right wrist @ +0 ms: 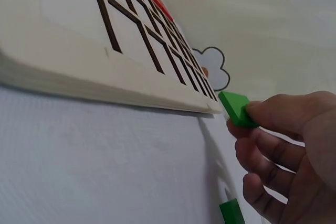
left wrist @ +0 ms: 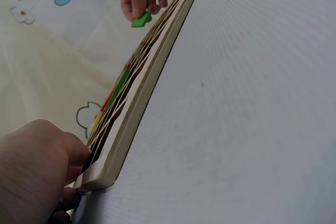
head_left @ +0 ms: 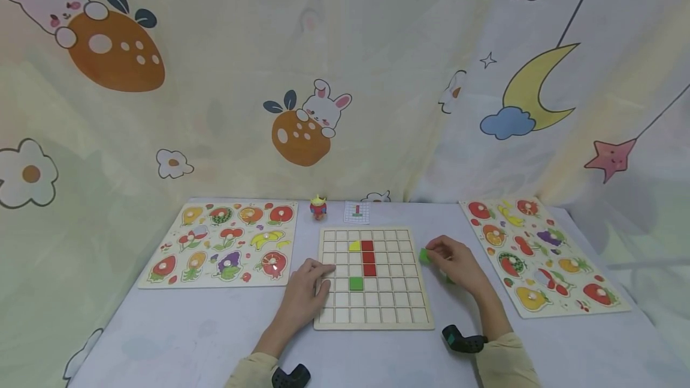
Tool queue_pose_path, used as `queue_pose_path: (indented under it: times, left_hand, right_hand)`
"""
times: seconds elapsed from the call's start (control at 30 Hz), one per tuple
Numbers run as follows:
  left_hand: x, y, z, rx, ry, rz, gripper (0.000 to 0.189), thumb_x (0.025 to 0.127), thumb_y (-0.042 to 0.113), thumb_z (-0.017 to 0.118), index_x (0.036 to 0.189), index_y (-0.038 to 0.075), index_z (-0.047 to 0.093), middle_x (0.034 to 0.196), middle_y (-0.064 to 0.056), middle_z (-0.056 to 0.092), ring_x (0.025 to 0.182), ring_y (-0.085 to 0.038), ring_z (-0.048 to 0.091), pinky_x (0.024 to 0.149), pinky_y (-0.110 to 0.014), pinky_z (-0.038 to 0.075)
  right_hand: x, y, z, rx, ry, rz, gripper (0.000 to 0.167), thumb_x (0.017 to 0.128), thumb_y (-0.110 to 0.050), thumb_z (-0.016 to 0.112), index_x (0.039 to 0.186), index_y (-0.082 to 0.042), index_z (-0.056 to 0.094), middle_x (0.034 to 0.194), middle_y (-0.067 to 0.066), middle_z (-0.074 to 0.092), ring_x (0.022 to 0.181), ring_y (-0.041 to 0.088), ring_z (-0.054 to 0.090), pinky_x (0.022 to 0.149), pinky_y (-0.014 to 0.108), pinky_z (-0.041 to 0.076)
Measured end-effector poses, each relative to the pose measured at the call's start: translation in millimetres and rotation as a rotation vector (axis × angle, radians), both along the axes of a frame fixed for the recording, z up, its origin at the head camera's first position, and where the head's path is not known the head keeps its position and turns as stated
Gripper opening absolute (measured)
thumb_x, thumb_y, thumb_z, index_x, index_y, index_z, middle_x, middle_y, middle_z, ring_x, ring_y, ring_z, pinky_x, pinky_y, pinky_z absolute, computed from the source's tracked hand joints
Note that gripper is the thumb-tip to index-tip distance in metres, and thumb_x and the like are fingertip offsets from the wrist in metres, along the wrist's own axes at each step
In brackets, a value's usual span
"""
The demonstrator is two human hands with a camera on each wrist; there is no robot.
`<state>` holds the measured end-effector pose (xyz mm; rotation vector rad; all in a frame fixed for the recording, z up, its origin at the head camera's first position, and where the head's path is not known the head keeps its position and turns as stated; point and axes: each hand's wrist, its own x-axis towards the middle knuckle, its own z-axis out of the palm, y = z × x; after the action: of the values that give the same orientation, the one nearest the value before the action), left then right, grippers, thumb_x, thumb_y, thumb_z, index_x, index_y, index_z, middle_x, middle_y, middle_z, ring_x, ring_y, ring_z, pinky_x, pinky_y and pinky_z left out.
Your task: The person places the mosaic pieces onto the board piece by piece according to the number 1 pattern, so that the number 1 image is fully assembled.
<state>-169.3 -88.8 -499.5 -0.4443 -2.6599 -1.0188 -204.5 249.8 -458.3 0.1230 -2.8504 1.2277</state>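
Observation:
In the head view a wooden grid board (head_left: 401, 301) lies in the middle of the table. Set in its cells are a yellow square (head_left: 354, 246), a column of red squares (head_left: 369, 258) and a green square (head_left: 356, 284). My left hand (head_left: 306, 289) holds the board at its left edge, thumb and index finger over the top, other fingers beside the edge. Just off the board's right side, my right hand (head_left: 455, 262) pinches a green tile (right wrist: 236, 107) between thumb and fingertips, raised above the table. Another green tile (right wrist: 232, 212) lies on the table below that hand.
Fruit puzzle boards stand to the left (head_left: 215, 283) and right (head_left: 584, 310). Behind the grid board are a small toy figure (head_left: 318, 208) and a card with a coloured grid pattern (head_left: 357, 212). A printed cloth (head_left: 377, 136) hangs behind the table.

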Motion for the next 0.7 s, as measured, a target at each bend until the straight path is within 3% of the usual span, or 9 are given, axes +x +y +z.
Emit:
queue_pose_path:
  times: [0.7]
  left_hand:
    - [0.7, 0.2, 1.8, 0.009, -0.003, -0.005, 0.029, 0.085, 0.013, 0.065, 0.113, 0.019, 0.068, 0.091, 0.007, 0.055, 0.065, -0.004, 0.038, 0.058, -0.018, 0.032]
  right_hand:
    - [1.9, -26.1, -0.6, -0.062, -0.023, 0.077, 0.014, 0.088, -0.021, 0.065, 0.099, -0.012, 0.062, 0.088, 0.002, 0.065, 0.077, 0.015, 0.058, 0.065, 0.023, 0.046]
